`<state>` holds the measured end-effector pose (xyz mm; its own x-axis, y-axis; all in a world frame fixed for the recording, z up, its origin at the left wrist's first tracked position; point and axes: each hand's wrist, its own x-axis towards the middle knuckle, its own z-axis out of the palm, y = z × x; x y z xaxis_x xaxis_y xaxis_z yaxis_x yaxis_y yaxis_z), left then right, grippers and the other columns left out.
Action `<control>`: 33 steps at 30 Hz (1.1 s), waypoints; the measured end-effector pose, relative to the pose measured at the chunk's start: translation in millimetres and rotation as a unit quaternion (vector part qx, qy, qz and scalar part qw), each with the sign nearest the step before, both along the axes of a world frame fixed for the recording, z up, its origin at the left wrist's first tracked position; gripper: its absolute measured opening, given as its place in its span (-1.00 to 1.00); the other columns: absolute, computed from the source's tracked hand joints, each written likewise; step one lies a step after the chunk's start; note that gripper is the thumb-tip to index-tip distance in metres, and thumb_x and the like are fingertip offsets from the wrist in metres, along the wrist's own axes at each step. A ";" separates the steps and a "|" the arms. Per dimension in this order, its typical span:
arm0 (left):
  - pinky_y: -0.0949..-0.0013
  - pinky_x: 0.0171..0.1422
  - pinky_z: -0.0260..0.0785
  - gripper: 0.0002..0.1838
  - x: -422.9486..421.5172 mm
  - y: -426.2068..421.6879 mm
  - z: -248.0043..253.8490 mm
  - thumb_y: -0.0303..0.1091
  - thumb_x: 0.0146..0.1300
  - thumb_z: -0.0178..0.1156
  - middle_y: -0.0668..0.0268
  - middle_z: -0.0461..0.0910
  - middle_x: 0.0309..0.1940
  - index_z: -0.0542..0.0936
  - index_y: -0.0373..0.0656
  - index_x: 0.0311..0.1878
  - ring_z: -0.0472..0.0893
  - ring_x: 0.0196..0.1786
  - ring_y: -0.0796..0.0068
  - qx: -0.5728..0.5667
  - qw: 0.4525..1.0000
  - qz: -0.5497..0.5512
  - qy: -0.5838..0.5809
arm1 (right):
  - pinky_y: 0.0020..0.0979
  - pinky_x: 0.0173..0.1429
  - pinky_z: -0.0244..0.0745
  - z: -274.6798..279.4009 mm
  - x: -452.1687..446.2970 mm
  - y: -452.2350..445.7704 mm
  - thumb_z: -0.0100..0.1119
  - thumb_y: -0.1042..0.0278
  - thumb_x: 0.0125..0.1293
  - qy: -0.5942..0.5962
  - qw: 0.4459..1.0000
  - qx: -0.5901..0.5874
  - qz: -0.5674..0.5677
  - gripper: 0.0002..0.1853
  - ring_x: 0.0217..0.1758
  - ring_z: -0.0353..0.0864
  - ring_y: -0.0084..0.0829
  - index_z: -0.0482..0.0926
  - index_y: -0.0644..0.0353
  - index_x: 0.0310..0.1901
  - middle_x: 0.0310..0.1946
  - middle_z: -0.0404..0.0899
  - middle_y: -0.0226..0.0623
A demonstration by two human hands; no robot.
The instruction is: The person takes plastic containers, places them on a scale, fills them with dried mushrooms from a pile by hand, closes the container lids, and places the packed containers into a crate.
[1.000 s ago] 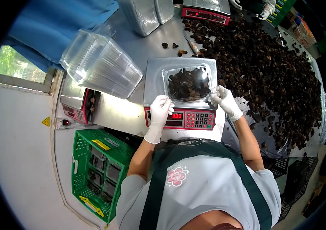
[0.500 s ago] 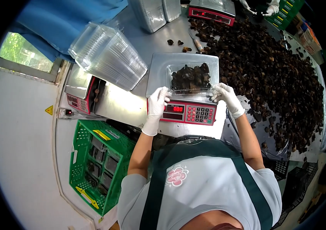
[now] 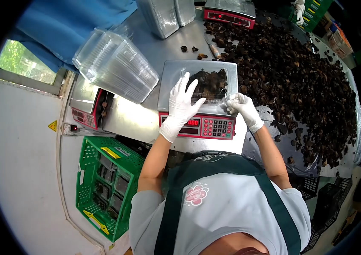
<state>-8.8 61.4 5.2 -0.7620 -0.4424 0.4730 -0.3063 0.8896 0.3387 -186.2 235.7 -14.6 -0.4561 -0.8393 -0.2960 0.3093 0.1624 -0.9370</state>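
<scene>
- Clear box point(image 3: 210, 87), centre frame, long axis left-right.
- Left hand point(image 3: 182, 104): grip spread wide over its left side.
- Right hand point(image 3: 242, 109): grip pinching its lower-right corner.
- Metal counter point(image 3: 131, 121); blue curtain point(image 3: 70, 27) upper left.

A shiny metal tabletop point(image 3: 131, 121) carries a red-and-silver scale point(image 3: 210, 111) at centre frame and a second scale point(image 3: 229, 18) at the top. Clear tray stacks point(image 3: 123, 70) stand upper left, loose dark pieces point(image 3: 183, 49) lie upper centre, and a dark heap point(image 3: 291, 89) spreads across the right.
</scene>
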 end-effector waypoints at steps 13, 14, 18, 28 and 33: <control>0.20 0.22 0.37 -0.51 -26.8 -44.4 15.7 0.07 0.16 0.25 0.19 0.53 0.14 0.61 -0.08 0.02 0.49 0.17 0.13 -0.014 0.994 -0.081 0.070 | -0.48 -0.53 0.51 26.8 -35.5 -35.0 -0.06 0.41 0.26 -0.317 0.948 -0.022 0.006 -0.87 -0.59 0.54 -0.44 0.45 0.25 -0.38 -0.54 0.61 -0.23; 0.13 0.41 0.16 -0.46 -25.5 -48.0 9.4 0.11 0.17 0.23 0.16 0.45 0.23 0.58 -0.03 0.11 0.34 0.33 0.04 0.086 0.990 -0.107 0.020 | -0.47 -0.51 0.52 13.7 -39.6 -34.8 -0.06 0.40 0.25 -0.350 0.936 -0.009 0.025 -0.87 -0.59 0.54 -0.43 0.44 0.23 -0.40 -0.54 0.60 -0.24; 0.15 0.43 0.16 -0.48 -22.9 -47.7 -2.8 0.05 0.15 0.28 0.17 0.41 0.27 0.59 -0.05 0.09 0.34 0.34 0.07 0.087 0.991 -0.100 0.014 | -0.49 -0.49 0.53 1.2 -32.2 -31.9 -0.03 0.38 0.24 -0.252 0.967 0.029 -0.039 -0.87 -0.55 0.58 -0.42 0.47 0.24 -0.37 -0.47 0.63 -0.20; 0.49 -0.35 0.46 -0.50 -24.3 -58.5 -26.3 -0.14 0.29 0.25 0.30 0.58 -0.17 0.49 -0.25 0.19 0.47 -0.47 0.63 0.504 0.844 0.141 0.113 | -0.60 -0.39 0.54 18.6 -18.0 -27.9 0.09 0.31 0.39 0.068 0.992 0.098 -0.042 -0.80 -0.47 0.59 -0.61 0.49 0.30 -0.23 -0.40 0.61 -0.30; 0.58 -0.48 0.41 -0.44 -13.2 -47.6 -24.9 -0.11 0.33 0.21 0.38 0.53 -0.31 0.42 -0.33 0.24 0.45 -0.48 0.69 0.604 0.777 0.098 0.147 | -0.53 -0.31 0.63 16.4 -16.0 -26.3 0.11 0.42 0.36 -0.030 0.996 0.080 -0.007 -0.88 -0.37 0.66 -0.49 0.45 0.30 -0.23 -0.36 0.60 -0.21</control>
<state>-22.0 13.8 -19.7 -0.5620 -0.7925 -0.2367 -0.1475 -0.1856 0.9715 -202.2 209.4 1.8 -0.4459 -0.7724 -0.4523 0.3667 0.3034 -0.8795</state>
